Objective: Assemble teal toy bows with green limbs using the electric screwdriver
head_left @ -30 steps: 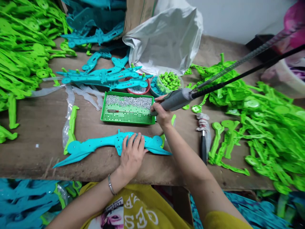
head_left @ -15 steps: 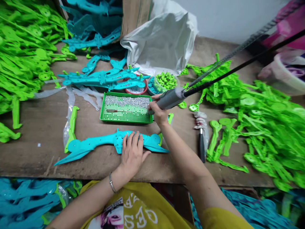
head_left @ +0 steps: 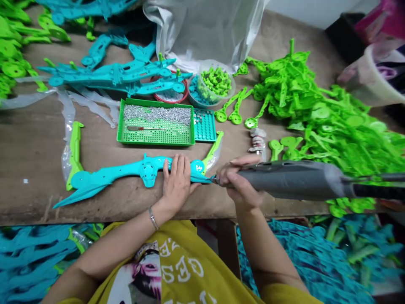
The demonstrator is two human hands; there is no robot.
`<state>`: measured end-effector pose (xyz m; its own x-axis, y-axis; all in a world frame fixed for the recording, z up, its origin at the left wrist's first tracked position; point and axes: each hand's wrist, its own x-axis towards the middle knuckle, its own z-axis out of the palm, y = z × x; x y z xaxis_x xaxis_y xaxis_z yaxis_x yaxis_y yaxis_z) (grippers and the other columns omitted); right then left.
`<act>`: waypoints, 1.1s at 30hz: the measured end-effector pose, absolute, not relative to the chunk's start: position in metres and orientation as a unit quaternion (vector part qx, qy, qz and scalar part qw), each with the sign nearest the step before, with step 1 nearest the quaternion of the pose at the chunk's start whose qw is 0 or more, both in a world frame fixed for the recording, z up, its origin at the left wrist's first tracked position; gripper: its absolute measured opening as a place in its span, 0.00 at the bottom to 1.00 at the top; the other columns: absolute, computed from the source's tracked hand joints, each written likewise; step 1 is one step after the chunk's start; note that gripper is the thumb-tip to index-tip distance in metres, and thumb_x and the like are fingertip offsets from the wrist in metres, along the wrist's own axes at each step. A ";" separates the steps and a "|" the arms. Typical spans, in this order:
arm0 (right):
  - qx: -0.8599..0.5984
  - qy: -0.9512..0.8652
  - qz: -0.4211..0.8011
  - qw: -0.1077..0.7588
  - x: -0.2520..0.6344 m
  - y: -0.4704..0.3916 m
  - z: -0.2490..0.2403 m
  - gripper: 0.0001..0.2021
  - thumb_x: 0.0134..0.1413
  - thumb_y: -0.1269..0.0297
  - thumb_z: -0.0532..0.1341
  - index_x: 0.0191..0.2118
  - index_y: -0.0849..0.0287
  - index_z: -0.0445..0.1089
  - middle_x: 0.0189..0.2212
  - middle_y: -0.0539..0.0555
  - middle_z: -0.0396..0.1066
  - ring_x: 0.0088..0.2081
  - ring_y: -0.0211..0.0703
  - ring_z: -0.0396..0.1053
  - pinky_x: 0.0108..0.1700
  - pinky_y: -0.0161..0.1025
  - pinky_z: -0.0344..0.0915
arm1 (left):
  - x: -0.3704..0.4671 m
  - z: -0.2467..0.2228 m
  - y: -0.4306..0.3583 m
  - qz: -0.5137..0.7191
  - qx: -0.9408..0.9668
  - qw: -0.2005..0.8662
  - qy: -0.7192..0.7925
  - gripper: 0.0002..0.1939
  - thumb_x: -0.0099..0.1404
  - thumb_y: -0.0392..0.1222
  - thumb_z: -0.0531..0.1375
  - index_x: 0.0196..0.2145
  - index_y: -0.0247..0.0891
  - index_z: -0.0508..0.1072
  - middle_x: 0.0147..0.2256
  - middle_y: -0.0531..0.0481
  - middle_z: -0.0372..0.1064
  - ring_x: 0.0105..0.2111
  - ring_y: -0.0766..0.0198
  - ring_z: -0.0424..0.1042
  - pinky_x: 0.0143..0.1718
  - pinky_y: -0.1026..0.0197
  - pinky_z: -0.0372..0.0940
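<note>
A blue plastic toy bow (head_left: 117,172) lies along the table's front, with a green limb (head_left: 74,152) at each end. My left hand (head_left: 177,179) rests flat on the bow, right of its middle, fingers stretched over it and thumb along the lower edge. With my right hand (head_left: 242,181) I grip a grey electric screwdriver (head_left: 291,179), held sideways. Its bit points left and meets or nearly meets the bow's right tip; exact contact is too small to tell. Behind the bow sits a green tray (head_left: 139,136) holding many small silver screws and a thin hand screwdriver (head_left: 136,128).
Green parts (head_left: 341,126) are heaped at the right. Blue bow bodies (head_left: 104,76) lie at the back left, near a white sack (head_left: 205,29). A tub of small green pieces (head_left: 217,82) and a blue tray (head_left: 207,131) stand behind. A wrapped-handled tool (head_left: 257,141) lies right.
My right hand has brought the screwdriver from beside the green tray down and right to the bow's right tip. My left hand has slid rightward along the bow. The view has shifted.
</note>
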<state>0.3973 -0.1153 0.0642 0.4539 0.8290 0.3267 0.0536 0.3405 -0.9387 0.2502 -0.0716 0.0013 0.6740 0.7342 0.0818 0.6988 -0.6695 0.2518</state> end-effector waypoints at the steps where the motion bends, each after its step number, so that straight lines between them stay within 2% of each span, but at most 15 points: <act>1: -0.506 -0.434 0.276 0.692 0.398 -0.119 0.061 0.09 0.52 0.64 0.66 0.40 0.52 0.68 0.17 0.42 0.66 0.18 0.39 0.65 0.24 0.40 0.66 | 0.250 0.000 -0.072 0.088 0.909 0.101 0.394 0.41 0.68 0.58 0.57 0.66 0.24 0.56 0.66 0.30 0.55 0.67 0.42 0.52 0.66 0.35 0.46; 8: -0.511 -0.413 0.265 0.705 0.399 -0.124 0.045 0.08 0.53 0.65 0.66 0.39 0.51 0.68 0.18 0.43 0.67 0.19 0.39 0.65 0.25 0.41 0.65 | 0.252 -0.004 -0.071 0.102 0.910 0.088 0.392 0.37 0.69 0.56 0.55 0.65 0.24 0.59 0.64 0.28 0.58 0.66 0.41 0.56 0.65 0.34 0.49; 14: -0.533 -0.458 0.280 0.654 0.401 -0.125 0.034 0.09 0.53 0.62 0.67 0.37 0.50 0.66 0.21 0.44 0.67 0.21 0.41 0.67 0.25 0.42 0.65 | 0.254 -0.007 -0.073 0.099 0.915 0.044 0.390 0.33 0.73 0.54 0.49 0.64 0.23 0.60 0.63 0.28 0.59 0.64 0.40 0.58 0.63 0.31 0.51; 19: -0.538 -0.493 0.337 0.595 0.408 -0.121 0.035 0.08 0.52 0.61 0.67 0.33 0.52 0.65 0.20 0.45 0.66 0.23 0.40 0.68 0.27 0.42 0.67 | 0.255 -0.006 -0.074 0.088 0.917 0.045 0.387 0.34 0.72 0.56 0.50 0.64 0.24 0.61 0.63 0.27 0.58 0.64 0.39 0.58 0.63 0.31 0.53; 22: -0.519 -0.514 0.391 0.560 0.415 -0.116 0.046 0.07 0.51 0.62 0.67 0.34 0.53 0.69 0.19 0.45 0.67 0.21 0.40 0.67 0.26 0.42 0.66 | 0.255 -0.006 -0.073 0.085 0.915 0.049 0.392 0.35 0.72 0.58 0.50 0.63 0.25 0.62 0.63 0.27 0.59 0.64 0.40 0.58 0.63 0.32 0.53; 24: -0.487 -0.517 0.404 0.577 0.417 -0.107 0.057 0.08 0.52 0.63 0.67 0.39 0.52 0.71 0.18 0.45 0.67 0.19 0.40 0.65 0.24 0.41 0.65 | 0.255 -0.008 -0.072 0.086 0.911 0.055 0.399 0.35 0.71 0.59 0.50 0.63 0.25 0.61 0.63 0.28 0.59 0.65 0.41 0.57 0.64 0.33 0.51; 27: -0.444 -0.499 0.361 0.651 0.410 -0.085 0.069 0.13 0.51 0.62 0.68 0.44 0.50 0.71 0.18 0.45 0.68 0.18 0.40 0.64 0.24 0.41 0.65 | 0.252 -0.012 -0.075 0.105 0.913 0.068 0.389 0.39 0.69 0.59 0.54 0.65 0.24 0.57 0.65 0.27 0.55 0.67 0.40 0.52 0.66 0.34 0.48; 30: -0.454 -0.480 0.338 0.670 0.397 -0.058 0.069 0.12 0.47 0.60 0.70 0.39 0.51 0.72 0.19 0.45 0.67 0.20 0.39 0.65 0.26 0.41 0.67 | 0.241 -0.011 -0.081 0.147 0.925 0.101 0.335 0.42 0.66 0.56 0.60 0.66 0.23 0.53 0.67 0.25 0.50 0.69 0.38 0.45 0.67 0.36 0.49; 33: -0.508 -0.466 0.329 0.646 0.387 -0.036 0.058 0.13 0.44 0.58 0.72 0.35 0.52 0.71 0.21 0.45 0.69 0.23 0.39 0.68 0.29 0.40 0.69 | 0.213 0.000 -0.084 0.205 0.923 0.144 0.291 0.33 0.68 0.46 0.58 0.64 0.25 0.56 0.66 0.28 0.54 0.70 0.43 0.45 0.67 0.42 0.52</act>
<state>0.3867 -0.0356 0.0585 0.3504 0.8978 0.2670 0.0492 0.2670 -0.9624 0.2127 -0.0839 0.0004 0.7464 0.5963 0.2954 0.4784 -0.7894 0.3848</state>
